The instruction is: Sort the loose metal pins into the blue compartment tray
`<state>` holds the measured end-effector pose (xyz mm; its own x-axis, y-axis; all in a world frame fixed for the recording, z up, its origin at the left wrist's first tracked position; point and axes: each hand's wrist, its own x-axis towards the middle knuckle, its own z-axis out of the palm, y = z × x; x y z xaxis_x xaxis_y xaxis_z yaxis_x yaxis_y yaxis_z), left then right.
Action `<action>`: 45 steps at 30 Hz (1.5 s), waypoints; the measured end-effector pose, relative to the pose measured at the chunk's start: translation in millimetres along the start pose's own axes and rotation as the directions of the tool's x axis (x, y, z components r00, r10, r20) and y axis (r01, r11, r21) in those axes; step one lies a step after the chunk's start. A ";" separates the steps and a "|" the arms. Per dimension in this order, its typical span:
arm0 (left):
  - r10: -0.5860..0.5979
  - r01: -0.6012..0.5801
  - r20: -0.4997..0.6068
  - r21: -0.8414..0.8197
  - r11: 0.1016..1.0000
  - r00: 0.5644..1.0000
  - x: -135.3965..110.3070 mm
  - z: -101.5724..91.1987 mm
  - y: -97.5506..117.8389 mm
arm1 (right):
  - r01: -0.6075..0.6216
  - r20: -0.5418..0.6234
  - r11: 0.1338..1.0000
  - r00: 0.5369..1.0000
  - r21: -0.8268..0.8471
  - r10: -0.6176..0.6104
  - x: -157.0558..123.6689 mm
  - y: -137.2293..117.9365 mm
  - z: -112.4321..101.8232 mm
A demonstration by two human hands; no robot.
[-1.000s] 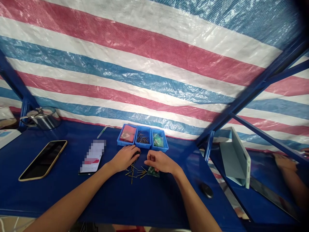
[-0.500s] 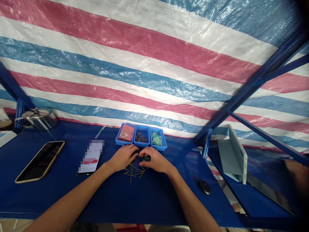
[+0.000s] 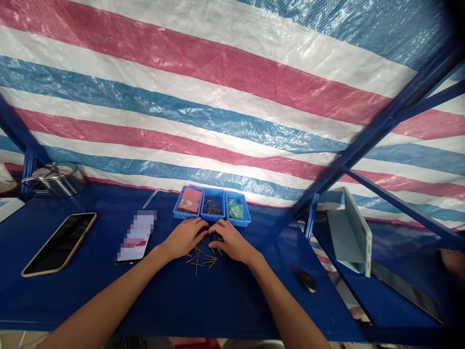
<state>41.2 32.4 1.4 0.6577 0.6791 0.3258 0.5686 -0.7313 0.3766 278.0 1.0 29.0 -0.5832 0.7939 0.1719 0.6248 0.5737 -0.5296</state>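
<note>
My left hand (image 3: 186, 236) rests on the blue table (image 3: 218, 303), just in front of three blue bins, its fingers bent and closed at the tips. Facing it, my right hand (image 3: 232, 240) is curled with thumb and fingers drawn together. Something dark green (image 3: 217, 237) shows partly beneath the right fingers. Whatever the fingertips pinch is hidden. Several thin, brass-coloured metal pins (image 3: 196, 264) lie loose below the hands. The left bin holds pink packets (image 3: 189, 201), the middle one dark thin metal pieces (image 3: 212, 207), the right one green packets (image 3: 235, 210).
A dark-screened phone (image 3: 60, 244), a lit phone (image 3: 136, 237), a pen (image 3: 149, 199) and a steel pot (image 3: 60, 179) lie to the left. On the right are a black mouse (image 3: 307, 281), a tablet in a case (image 3: 354, 232) and blue frame bars (image 3: 378, 128).
My right hand has shifted very slightly, its fingers closing a little nearer to the left hand. At the far right edge, another person's blurred hand has moved outward.
</note>
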 end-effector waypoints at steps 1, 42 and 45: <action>0.002 -0.002 0.000 -0.001 1.000 1.000 -0.2 0.1 -0.1 | 0.006 -0.016 1.000 1.000 -0.017 -0.006 0.1 -0.9 1.4; -0.008 0.008 -0.005 -0.009 1.000 1.000 -0.4 -0.7 0.3 | -0.132 -0.386 0.991 0.916 -0.022 0.113 7.4 2.9 25.0; -0.011 0.011 -0.003 -0.006 1.000 1.000 -0.1 -1.1 1.6 | -0.077 -0.335 0.997 0.940 -0.004 0.071 7.3 4.5 22.7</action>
<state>41.6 31.2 2.9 0.6498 0.6876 0.3239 0.5729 -0.7231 0.3859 264.8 4.8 9.0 -0.3299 0.8541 0.4022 0.6700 0.5119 -0.5376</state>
